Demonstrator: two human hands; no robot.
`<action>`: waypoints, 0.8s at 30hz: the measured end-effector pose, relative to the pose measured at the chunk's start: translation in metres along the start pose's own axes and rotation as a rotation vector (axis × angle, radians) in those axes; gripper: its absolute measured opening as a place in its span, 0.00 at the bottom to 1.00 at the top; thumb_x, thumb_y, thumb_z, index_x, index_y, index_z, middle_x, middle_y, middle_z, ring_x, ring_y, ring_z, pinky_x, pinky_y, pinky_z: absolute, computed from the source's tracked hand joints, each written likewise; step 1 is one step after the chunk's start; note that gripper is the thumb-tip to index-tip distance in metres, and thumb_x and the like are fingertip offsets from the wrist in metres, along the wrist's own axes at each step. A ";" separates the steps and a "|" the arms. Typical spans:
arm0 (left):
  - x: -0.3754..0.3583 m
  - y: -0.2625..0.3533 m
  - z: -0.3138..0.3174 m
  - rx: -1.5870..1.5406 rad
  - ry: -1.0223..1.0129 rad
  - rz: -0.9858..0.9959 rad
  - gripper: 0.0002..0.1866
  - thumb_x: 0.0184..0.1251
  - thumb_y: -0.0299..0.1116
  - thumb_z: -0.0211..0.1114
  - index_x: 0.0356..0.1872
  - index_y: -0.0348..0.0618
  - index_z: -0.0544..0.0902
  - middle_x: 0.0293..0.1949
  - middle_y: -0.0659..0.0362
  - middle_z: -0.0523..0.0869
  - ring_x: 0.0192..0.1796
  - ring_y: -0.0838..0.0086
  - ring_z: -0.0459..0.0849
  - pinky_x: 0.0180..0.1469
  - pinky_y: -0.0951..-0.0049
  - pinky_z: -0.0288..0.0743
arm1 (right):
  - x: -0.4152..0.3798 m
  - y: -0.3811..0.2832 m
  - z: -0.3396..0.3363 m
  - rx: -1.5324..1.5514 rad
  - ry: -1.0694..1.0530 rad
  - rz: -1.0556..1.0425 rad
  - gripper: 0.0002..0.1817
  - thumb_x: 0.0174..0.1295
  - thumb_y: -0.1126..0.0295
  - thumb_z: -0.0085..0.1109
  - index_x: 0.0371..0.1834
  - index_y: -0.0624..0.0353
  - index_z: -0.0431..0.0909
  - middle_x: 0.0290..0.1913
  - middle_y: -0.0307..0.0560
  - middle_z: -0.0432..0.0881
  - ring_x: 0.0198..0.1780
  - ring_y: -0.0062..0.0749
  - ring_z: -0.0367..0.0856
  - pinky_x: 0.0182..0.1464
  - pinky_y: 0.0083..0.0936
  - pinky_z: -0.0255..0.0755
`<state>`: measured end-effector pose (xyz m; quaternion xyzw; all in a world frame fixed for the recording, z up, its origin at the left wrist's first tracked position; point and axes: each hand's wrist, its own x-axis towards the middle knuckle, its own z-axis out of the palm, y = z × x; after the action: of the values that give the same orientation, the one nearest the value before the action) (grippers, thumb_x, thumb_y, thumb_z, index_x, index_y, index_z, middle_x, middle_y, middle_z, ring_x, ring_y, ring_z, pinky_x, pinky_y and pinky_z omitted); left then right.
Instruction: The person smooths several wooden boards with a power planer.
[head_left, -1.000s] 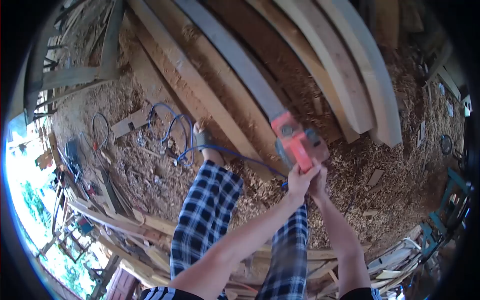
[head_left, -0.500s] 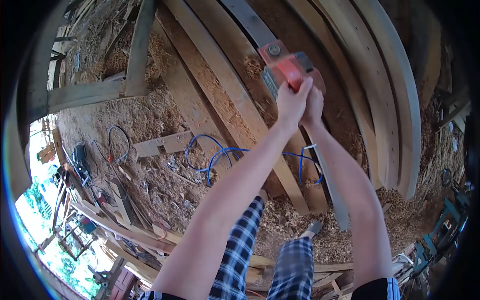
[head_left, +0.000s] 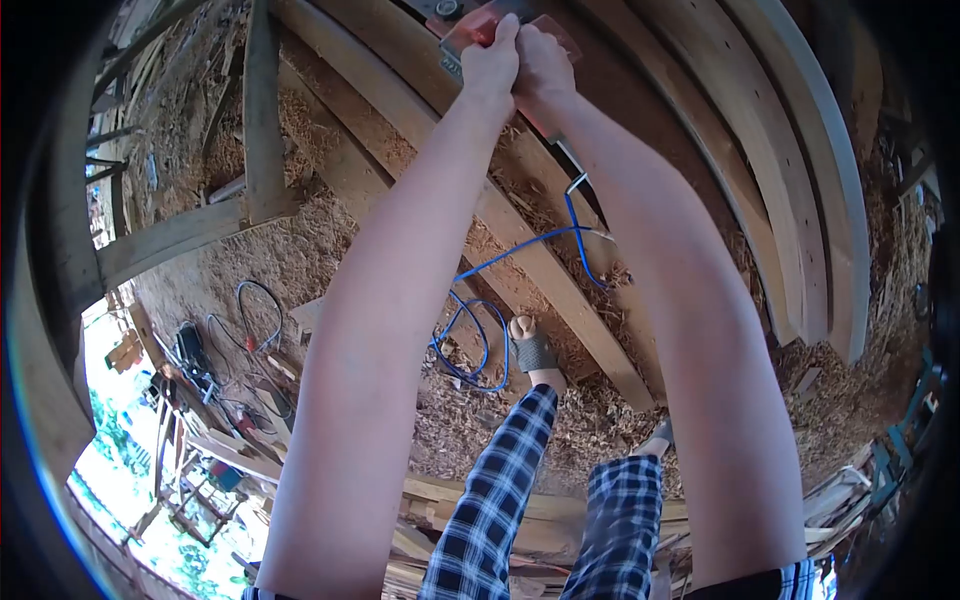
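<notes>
A red electric planer (head_left: 474, 28) is at the top of the view, over a long wooden plank, partly cut off by the edge. My left hand (head_left: 490, 64) is wrapped round its handle. Close beside it, my right hand (head_left: 543, 66) is also closed on the tool; its exact grip is partly hidden. Both arms stretch far forward. A blue cord (head_left: 520, 243) loops across the beams below the planer, between my forearms.
Long beams (head_left: 585, 318) lie side by side on the shavings-covered ground. Thick curved timbers (head_left: 775, 150) are stacked at right. A wooden frame (head_left: 175, 232) stands at left, near a black power tool (head_left: 193, 350) with cables. My sock-covered foot (head_left: 535, 352) is beside the beams.
Both hands have pushed the planer farther forward along the plank, toward the top of the view. My left foot now shows beside the beams, and the blue cord has shifted.
</notes>
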<state>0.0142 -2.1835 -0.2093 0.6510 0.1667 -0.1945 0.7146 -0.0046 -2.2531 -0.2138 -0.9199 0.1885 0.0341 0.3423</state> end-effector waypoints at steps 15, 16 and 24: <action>-0.329 -0.174 0.099 0.199 0.057 -0.254 0.14 0.54 0.39 0.71 0.32 0.38 0.82 0.28 0.61 0.84 0.31 0.81 0.79 0.36 0.76 0.74 | -0.310 0.167 -0.089 0.177 -0.214 0.235 0.13 0.55 0.64 0.57 0.41 0.55 0.79 0.35 0.56 0.83 0.39 0.48 0.83 0.40 0.38 0.75; -0.350 -0.186 0.110 0.214 0.123 -0.254 0.13 0.54 0.39 0.72 0.28 0.39 0.82 0.26 0.60 0.84 0.30 0.80 0.80 0.36 0.75 0.74 | -0.327 0.181 -0.099 0.190 -0.245 0.228 0.13 0.55 0.64 0.57 0.42 0.55 0.79 0.36 0.55 0.83 0.39 0.48 0.83 0.40 0.37 0.75; -0.416 -0.222 0.161 0.203 0.206 -0.337 0.15 0.53 0.39 0.72 0.32 0.40 0.80 0.29 0.59 0.83 0.33 0.78 0.82 0.38 0.74 0.75 | -0.400 0.265 -0.130 0.281 -0.228 0.128 0.16 0.55 0.65 0.58 0.46 0.56 0.77 0.38 0.52 0.83 0.40 0.43 0.82 0.41 0.33 0.75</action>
<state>-0.4599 -2.3355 -0.1814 0.6987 0.3249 -0.2596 0.5821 -0.4818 -2.3917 -0.2013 -0.8394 0.2095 0.1335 0.4835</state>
